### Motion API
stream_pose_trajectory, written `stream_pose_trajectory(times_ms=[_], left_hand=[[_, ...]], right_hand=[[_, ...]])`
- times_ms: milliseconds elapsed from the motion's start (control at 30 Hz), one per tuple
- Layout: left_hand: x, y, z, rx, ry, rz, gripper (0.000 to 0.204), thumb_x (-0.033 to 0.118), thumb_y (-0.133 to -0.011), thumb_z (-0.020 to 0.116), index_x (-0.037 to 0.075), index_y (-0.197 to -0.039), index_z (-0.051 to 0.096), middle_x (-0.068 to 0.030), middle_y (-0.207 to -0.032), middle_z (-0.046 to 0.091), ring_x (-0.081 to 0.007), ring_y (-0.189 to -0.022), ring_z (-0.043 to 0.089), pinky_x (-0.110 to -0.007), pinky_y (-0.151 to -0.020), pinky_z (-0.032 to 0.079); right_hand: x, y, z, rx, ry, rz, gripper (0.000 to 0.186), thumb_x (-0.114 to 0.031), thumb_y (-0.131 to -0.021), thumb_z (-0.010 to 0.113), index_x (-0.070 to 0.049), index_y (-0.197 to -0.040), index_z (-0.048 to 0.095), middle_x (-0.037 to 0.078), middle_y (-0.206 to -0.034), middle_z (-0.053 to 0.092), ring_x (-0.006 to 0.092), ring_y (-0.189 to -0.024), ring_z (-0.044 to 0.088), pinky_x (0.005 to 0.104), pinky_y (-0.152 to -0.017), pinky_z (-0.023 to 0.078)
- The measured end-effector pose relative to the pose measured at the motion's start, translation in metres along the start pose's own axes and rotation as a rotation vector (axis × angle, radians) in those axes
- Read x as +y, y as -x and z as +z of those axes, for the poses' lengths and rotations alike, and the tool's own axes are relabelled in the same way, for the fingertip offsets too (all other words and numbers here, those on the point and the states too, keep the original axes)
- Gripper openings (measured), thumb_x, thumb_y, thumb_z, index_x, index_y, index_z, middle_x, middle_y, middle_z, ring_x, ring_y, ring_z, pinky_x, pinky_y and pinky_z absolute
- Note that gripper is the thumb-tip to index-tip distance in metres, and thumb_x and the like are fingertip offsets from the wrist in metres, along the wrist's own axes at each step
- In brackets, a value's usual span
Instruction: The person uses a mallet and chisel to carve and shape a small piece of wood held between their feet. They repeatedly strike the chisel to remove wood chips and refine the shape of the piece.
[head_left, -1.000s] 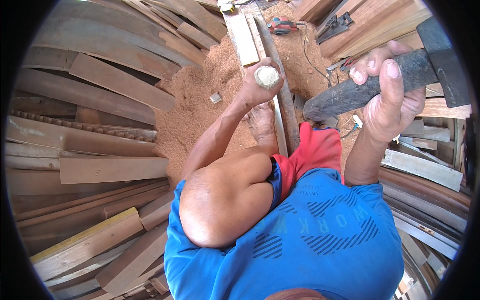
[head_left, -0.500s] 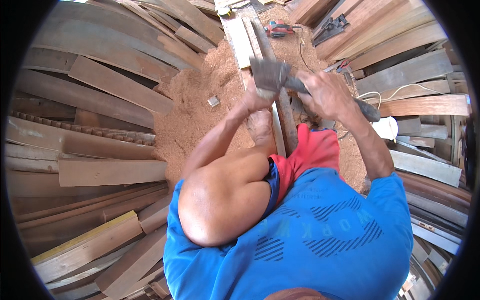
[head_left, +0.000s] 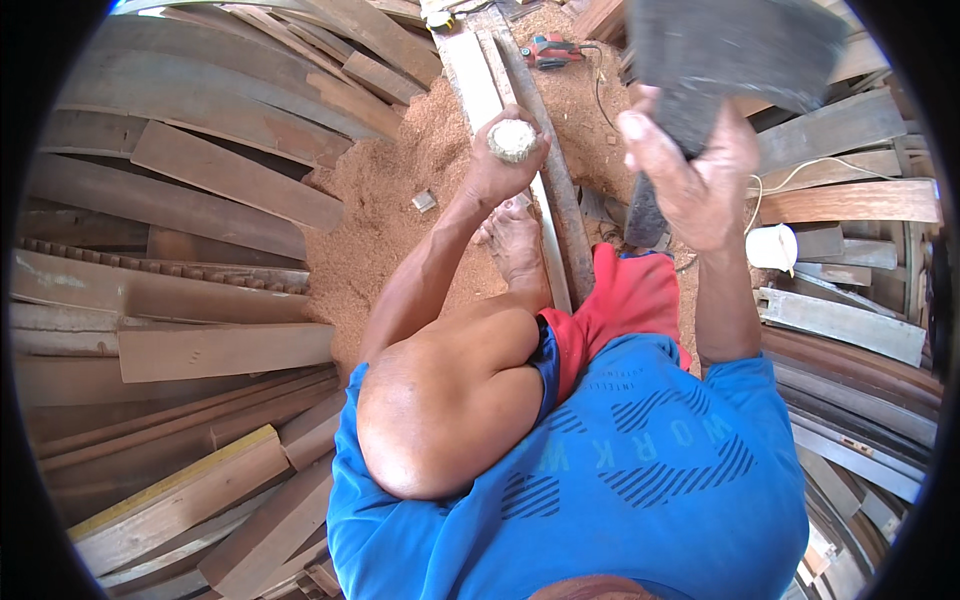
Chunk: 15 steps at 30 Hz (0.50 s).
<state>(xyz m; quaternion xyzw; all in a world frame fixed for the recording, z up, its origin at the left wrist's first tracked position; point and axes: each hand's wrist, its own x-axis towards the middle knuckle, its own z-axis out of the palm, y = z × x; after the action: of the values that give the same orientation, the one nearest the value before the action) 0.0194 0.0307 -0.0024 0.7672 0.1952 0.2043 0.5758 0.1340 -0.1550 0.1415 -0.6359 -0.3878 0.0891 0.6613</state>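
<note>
Sawdust floor (head_left: pixel 385 215), workshop, bordered by loose timber on both sides. Left-hand boards (head_left: pixel 215 285): long, fanned, inner ends forming a ragged edge. Right-hand boards (head_left: pixel 845 325): likewise, ends pointing inward.

Pale board (head_left: pixel 470 75): one, running lengthwise up the middle of my view, with a dark beam (head_left: pixel 560 165) along its right side. Bare foot (head_left: pixel 516 250): just left of it.

Left hand (head_left: pixel 492 180): clenched around an upright handle (head_left: pixel 512 141) with a round, pale end, above the pale board; the lower part is hidden from me.

Right hand (head_left: pixel 705 190): grasping a dark mallet (head_left: pixel 740 50), raised to the right of the beam, its blocky head cut off by my upper edge and well apart from the handle's end.

Room for moving: I log a broad sawdust strip left of the pale board, holding one small block (head_left: pixel 424 201); the right strip is narrower, with a red power tool (head_left: pixel 552 52) and its cord (head_left: pixel 602 90) toward the far end.
</note>
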Motion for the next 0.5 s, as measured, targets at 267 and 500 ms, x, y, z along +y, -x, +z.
stream_pose_trajectory(times_ms=[267,500], left_hand=[[-0.006,0.000,0.003,-0.023,-0.013,0.067,0.011,0.009,-0.093,0.071,0.005,-0.092,0.060,-0.0010,-0.074,0.064,-0.0086,-0.062,0.064,-0.026,-0.055,0.054],[0.001,0.007,-0.005,-0.019,-0.039,0.042,0.012,0.009,-0.092,0.071,0.006,-0.091,0.060,-0.0007,-0.073,0.063,-0.0083,-0.065,0.062,-0.026,-0.059,0.052]], right_hand=[[-0.015,-0.002,-0.027,0.107,-0.303,-0.278,0.024,0.008,-0.093,0.062,0.002,-0.117,0.062,0.011,-0.081,0.065,0.0170,-0.065,0.061,0.0333,-0.060,0.053],[-0.023,-0.009,-0.019,0.201,-0.405,-0.301,0.021,0.007,-0.088,0.070,0.001,-0.108,0.066,0.010,-0.082,0.070,0.0124,-0.059,0.063,0.0274,-0.054,0.053]])
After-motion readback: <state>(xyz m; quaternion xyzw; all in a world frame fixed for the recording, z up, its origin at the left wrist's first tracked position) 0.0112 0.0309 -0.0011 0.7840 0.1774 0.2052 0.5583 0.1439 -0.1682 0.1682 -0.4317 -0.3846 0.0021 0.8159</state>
